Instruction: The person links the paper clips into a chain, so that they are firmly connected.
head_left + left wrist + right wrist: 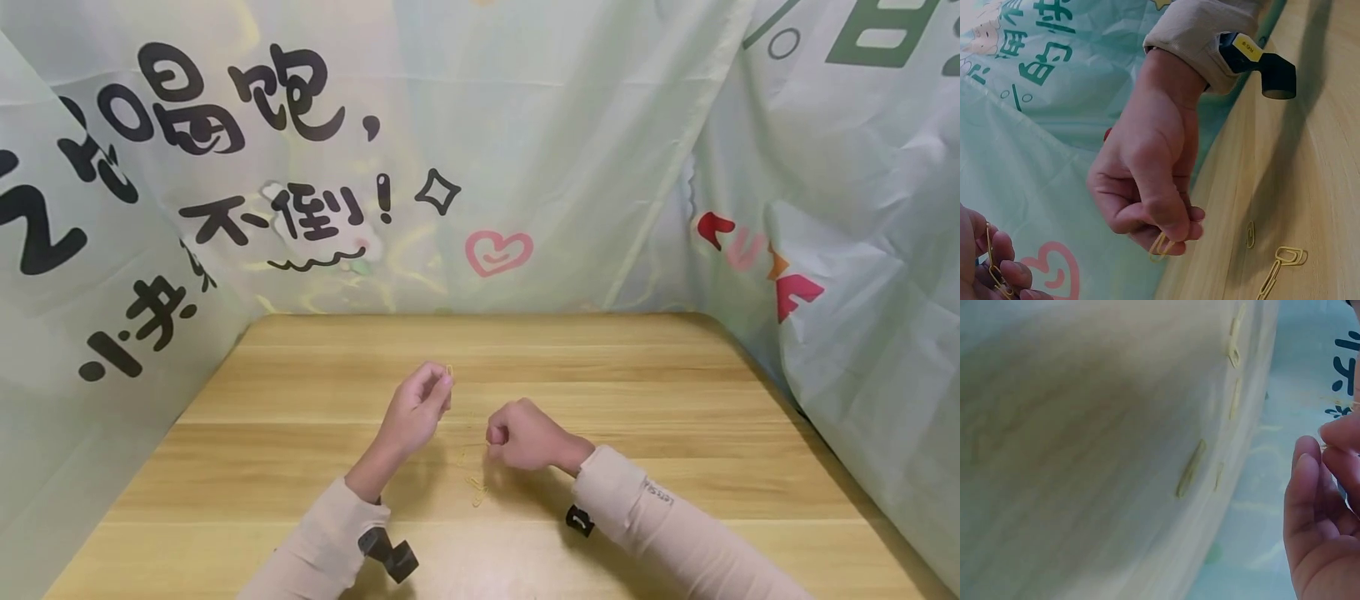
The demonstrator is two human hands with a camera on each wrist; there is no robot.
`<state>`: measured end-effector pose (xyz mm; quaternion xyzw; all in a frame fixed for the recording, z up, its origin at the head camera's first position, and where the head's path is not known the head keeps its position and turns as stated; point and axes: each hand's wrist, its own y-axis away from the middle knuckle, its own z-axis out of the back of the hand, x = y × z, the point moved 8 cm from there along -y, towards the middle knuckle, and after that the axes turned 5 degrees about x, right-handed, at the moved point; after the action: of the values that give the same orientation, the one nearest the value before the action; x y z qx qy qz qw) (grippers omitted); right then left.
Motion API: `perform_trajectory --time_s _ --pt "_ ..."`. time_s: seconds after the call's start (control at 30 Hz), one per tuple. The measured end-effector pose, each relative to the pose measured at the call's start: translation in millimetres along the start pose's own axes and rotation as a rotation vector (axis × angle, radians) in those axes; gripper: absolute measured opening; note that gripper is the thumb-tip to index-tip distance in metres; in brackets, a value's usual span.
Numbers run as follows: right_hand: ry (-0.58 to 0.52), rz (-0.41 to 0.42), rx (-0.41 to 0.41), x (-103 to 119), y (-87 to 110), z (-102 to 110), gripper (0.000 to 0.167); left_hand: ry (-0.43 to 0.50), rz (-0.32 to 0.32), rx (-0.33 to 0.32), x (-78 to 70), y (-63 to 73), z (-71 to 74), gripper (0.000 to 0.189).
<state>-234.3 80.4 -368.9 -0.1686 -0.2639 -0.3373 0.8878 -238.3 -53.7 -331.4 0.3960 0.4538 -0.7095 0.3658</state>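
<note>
My left hand [416, 408] is raised over the middle of the table, pinching a gold paper clip [449, 370] that sticks up past the fingertips. In the left wrist view, what looks like a second clip hangs against its fingers [1015, 273]. A little to the right and nearer, my right hand [528, 437] pinches another gold wire paper clip [1160, 246] between thumb and curled fingers. The hands are apart. Below them, several gold paper clips [477, 483] lie on the wooden table [300, 467]; one single clip [1250, 234] lies beside overlapping ones [1289, 255].
Pale printed curtains [562, 167] stand behind the table and along both its sides. A small black camera [390, 557] is strapped at the left wrist and another [579, 521] at the right. Both forearms wear beige sleeves [675, 525].
</note>
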Motion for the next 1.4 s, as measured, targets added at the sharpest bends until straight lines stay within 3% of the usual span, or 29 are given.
perform_trajectory --time_s 0.47,0.67,0.93,1.4 --pt "-0.188 -0.037 -0.154 -1.8 1.7 27.8 0.029 -0.01 0.028 -0.019 2.6 -1.4 0.4 0.015" --pt "-0.192 -0.027 -0.193 -3.6 2.8 32.8 0.025 -0.032 0.052 -0.032 4.0 -1.7 -0.4 0.013" --pt "-0.215 0.016 -0.193 -0.8 4.5 36.0 0.024 -0.063 0.081 -0.045 3.9 -2.7 -2.2 0.014" --pt "-0.35 0.001 -0.236 0.5 8.2 41.0 0.032 -0.04 0.031 -0.022 3.5 -0.3 -4.4 0.014"
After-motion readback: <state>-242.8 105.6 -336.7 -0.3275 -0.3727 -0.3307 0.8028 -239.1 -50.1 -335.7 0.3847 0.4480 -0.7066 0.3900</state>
